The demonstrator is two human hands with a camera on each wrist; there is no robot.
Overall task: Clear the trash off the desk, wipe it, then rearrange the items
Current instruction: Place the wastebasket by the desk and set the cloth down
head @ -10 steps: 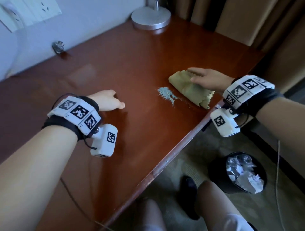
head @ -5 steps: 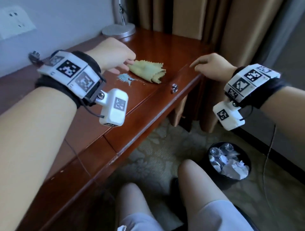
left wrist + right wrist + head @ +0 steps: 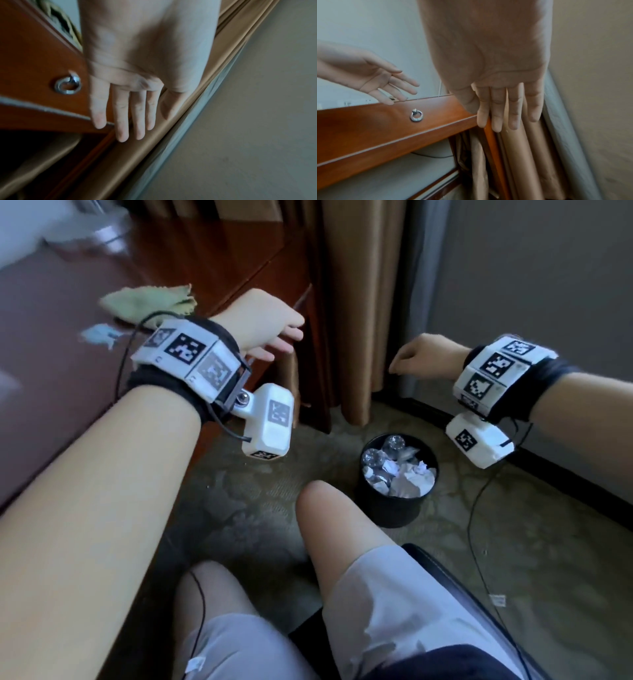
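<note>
Closest to me I see my two bare knees (image 3: 329, 508) and the dark edge of the chair (image 3: 455, 573) I sit on. Just past my knees a black bin (image 3: 394, 508) stands on the floor, full of crumpled paper and shiny plastic trash (image 3: 399, 474). My left grip (image 3: 263, 323) hangs in the air over the front edge of the counter (image 3: 51, 364); its fingers (image 3: 121, 115) are straight and a little spread, and it holds nothing. My right grip (image 3: 428, 357) floats off to the side of the counter, in front of the brown curtain (image 3: 359, 302), and its fingers (image 3: 513, 108) are straight too, with nothing in them. On the front of the counter there is a small silver ring pull (image 3: 416, 116), and neither grip touches it. Farther back, on top of the counter, a crumpled yellow-green cloth (image 3: 147, 302) lies behind my left wrist. Just beside the cloth there is a little blue-green smear (image 3: 99, 333) on the wood. The far end of the counter is too blurry for me to tell.
</note>
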